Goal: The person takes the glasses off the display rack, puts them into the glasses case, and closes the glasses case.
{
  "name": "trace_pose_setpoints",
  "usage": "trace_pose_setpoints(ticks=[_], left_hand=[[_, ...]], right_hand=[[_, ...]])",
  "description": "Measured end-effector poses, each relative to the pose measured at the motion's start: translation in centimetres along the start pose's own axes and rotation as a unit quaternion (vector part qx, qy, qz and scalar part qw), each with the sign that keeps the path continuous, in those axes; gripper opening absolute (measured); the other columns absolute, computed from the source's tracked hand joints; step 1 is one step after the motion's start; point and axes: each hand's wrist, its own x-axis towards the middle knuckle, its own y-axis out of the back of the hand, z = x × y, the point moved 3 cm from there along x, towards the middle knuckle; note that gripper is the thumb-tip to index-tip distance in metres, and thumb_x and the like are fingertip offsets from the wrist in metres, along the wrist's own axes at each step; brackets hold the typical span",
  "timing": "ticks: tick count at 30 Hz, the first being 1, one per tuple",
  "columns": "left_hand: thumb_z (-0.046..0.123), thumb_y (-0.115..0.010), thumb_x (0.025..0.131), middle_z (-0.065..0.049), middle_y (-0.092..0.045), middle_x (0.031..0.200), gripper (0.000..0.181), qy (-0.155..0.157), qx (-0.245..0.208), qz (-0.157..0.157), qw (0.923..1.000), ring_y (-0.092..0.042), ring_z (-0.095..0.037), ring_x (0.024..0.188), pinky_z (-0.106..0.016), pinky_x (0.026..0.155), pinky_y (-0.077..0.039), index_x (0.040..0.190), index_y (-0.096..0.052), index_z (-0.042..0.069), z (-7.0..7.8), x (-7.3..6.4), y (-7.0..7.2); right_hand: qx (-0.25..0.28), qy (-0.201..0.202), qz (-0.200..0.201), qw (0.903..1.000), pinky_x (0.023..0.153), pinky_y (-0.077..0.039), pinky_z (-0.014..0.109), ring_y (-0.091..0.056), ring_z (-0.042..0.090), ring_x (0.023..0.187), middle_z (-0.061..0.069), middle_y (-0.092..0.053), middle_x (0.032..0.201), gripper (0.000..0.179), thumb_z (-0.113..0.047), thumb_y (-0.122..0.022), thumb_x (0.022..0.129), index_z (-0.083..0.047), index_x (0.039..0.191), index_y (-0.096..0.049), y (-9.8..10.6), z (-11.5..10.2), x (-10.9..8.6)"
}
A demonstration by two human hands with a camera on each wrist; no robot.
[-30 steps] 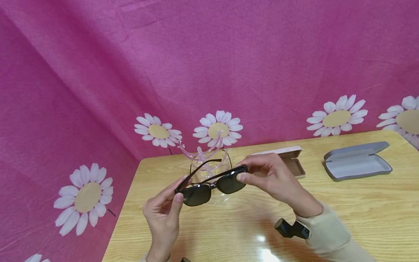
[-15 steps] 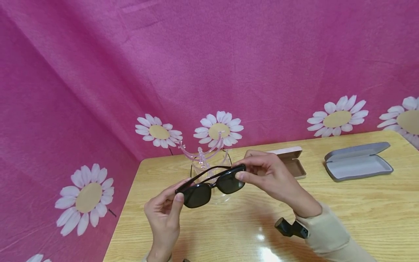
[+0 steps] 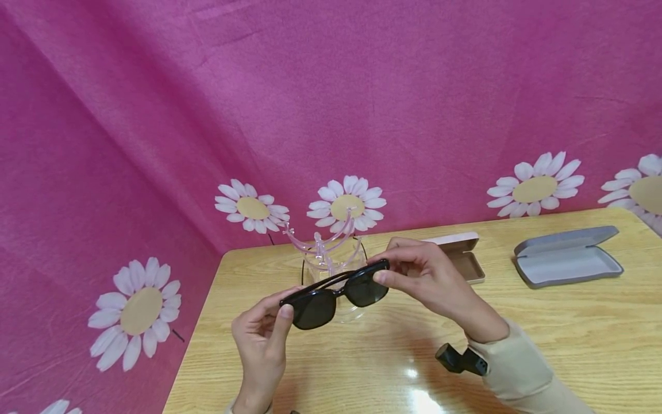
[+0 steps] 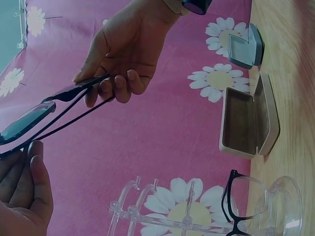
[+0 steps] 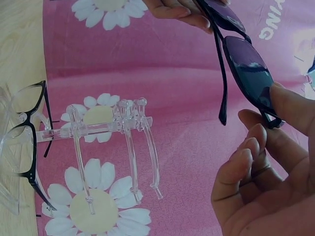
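Black sunglasses (image 3: 338,292) with dark lenses are held up over the table between both hands. My left hand (image 3: 261,339) pinches the left end of the frame, thumb on the front by the lens. At the other end my right hand (image 3: 429,276) pinches the corner between thumb and fingers. The temples (image 5: 223,93) lie folded close behind the lenses. Just beyond stands a clear plastic glasses stand (image 3: 320,247), partly hidden by the sunglasses in the head view. Black-rimmed eyeglasses (image 5: 34,120) sit on its lower part.
On the wooden table (image 3: 543,333), an open glasses case with a brown inside (image 4: 239,120) lies right of the stand. Farther right is an open grey case (image 3: 569,259). A pink cloth with daisies (image 3: 414,115) hangs behind and at the left.
The sunglasses' temple by my left hand, which stuck out behind the frame, has swung inward and now lies folded along the lenses. Both hands stay almost in place.
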Motion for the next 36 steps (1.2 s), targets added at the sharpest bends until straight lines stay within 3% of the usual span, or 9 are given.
trace_pose_setpoints(ticks=[15,20,26,29,32,36], left_hand=[[-0.018,-0.05,0.088,0.001,-0.077,0.096,0.021,0.022,0.012,-0.003,0.9997,-0.073,-0.008,0.084,-0.018,0.071,-0.058,0.101,-0.067,-0.015,-0.3,-0.1,-0.2],[-0.014,-0.052,0.09,0.006,-0.077,0.092,0.017,0.056,0.049,0.012,0.9972,-0.072,-0.004,0.08,-0.017,0.068,-0.057,0.099,-0.067,-0.015,-0.5,-0.5,0.1],[-0.008,-0.061,0.089,0.01,-0.076,0.084,0.012,0.127,0.095,0.032,0.9868,-0.071,-0.003,0.073,-0.017,0.065,-0.056,0.094,-0.069,-0.014,-1.2,-0.3,0.3],[-0.005,-0.065,0.087,0.01,-0.076,0.081,0.01,0.156,0.093,0.032,0.9829,-0.071,-0.004,0.071,-0.018,0.065,-0.056,0.091,-0.071,-0.013,-1.7,-0.2,0.3],[-0.006,-0.065,0.087,0.009,-0.075,0.08,0.01,0.153,0.081,0.017,0.9847,-0.07,-0.003,0.07,-0.018,0.067,-0.057,0.09,-0.069,-0.016,-2.3,-0.1,0.2],[-0.006,-0.064,0.087,0.011,-0.073,0.077,0.012,0.148,0.073,-0.003,0.9863,-0.066,-0.001,0.067,-0.016,0.065,-0.056,0.088,-0.068,-0.017,-3.1,0.1,-0.3]], right_hand=[[0.007,-0.016,-0.003,0.9998,0.047,-0.035,0.026,-0.041,0.005,0.062,-0.002,-0.057,0.075,0.02,-0.009,-0.074,0.084,-0.01,0.104,-0.075,0.2,0.4,-0.1],[0.008,-0.047,-0.007,0.9989,0.047,-0.037,0.022,-0.044,0.002,0.059,-0.001,-0.06,0.076,0.021,-0.012,-0.075,0.084,-0.01,0.105,-0.075,0.1,0.8,-0.1],[-0.01,-0.1,0.013,0.9948,0.043,-0.044,0.022,-0.047,0.001,0.051,-0.002,-0.06,0.067,0.014,-0.017,-0.079,0.08,-0.009,0.09,-0.075,0.8,1.4,-0.1],[-0.013,-0.12,0.001,0.9927,0.049,-0.051,0.023,-0.054,0.0,0.056,-0.001,-0.065,0.073,0.014,-0.017,-0.077,0.083,-0.007,0.092,-0.075,1.1,2.1,-0.3],[0.005,-0.142,-0.024,0.9896,0.059,-0.058,0.026,-0.059,-0.001,0.064,0.003,-0.068,0.082,0.016,-0.015,-0.07,0.088,-0.003,0.099,-0.073,1.5,2.7,-0.6],[-0.018,-0.132,-0.032,0.9906,0.066,-0.059,0.025,-0.064,0.0,0.073,0.01,-0.071,0.092,0.017,-0.013,-0.065,0.092,-0.002,0.104,-0.072,2.4,3.2,-0.8]])
